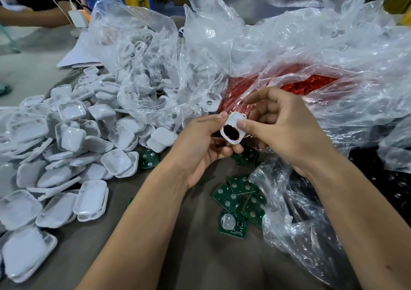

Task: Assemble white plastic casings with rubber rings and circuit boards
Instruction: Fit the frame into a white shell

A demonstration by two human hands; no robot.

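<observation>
Head view: the left hand (200,142) holds a white casing (232,128) by its left edge and underside, while the right hand (282,129) pinches its right edge, thumb pressed on the rim beside a dark insert (230,131) seated in the recess, probably the rubber ring. To seat it well, the thumb should likely press evenly round the recess while the left hand keeps the casing steady. The casing lies between both sets of fingertips, just in front of the bag of red parts (307,85), with green circuit boards (235,191) nearer on the table and a pile of white casings (66,151) to the left.
</observation>
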